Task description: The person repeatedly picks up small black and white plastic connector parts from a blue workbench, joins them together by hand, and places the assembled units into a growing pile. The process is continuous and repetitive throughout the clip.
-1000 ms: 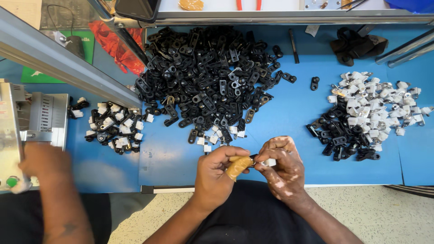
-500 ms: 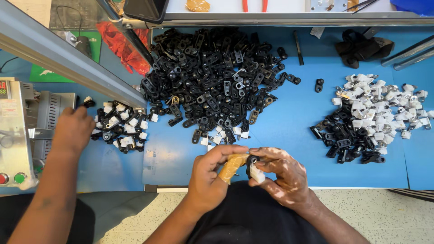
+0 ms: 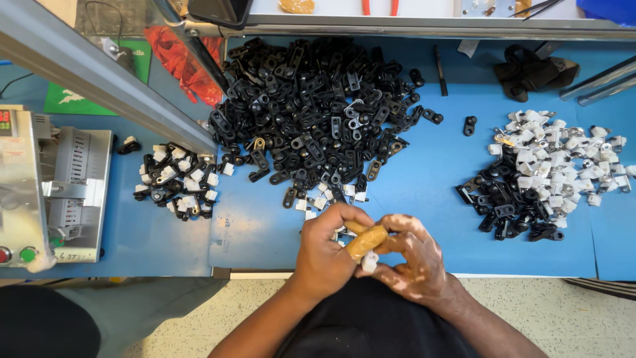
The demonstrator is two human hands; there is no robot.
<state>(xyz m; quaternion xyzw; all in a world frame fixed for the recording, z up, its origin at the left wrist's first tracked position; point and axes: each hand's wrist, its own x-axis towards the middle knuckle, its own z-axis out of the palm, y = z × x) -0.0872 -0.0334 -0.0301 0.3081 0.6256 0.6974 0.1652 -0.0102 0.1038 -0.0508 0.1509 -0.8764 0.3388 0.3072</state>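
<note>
My left hand (image 3: 328, 248) and my right hand (image 3: 414, 255) are pressed together at the near edge of the blue table (image 3: 424, 172). Between their fingers they hold a small white plastic piece (image 3: 369, 262); a tan sleeve (image 3: 366, 241) covers one left finger. Directly beyond my hands lies a big heap of black plastic clips (image 3: 318, 113), with a few white pieces (image 3: 324, 199) at its near edge.
A mixed pile of black and white parts (image 3: 546, 172) lies at the right. A smaller mixed pile (image 3: 175, 179) lies at the left beside a grey machine (image 3: 53, 185). A metal rail (image 3: 99, 76) slants across the upper left. A black object (image 3: 533, 69) sits at the back right.
Another person's arm, reaching to the small left pile half a second ago, has left the view. My hands have stayed joined at the table edge, turning the small piece.
</note>
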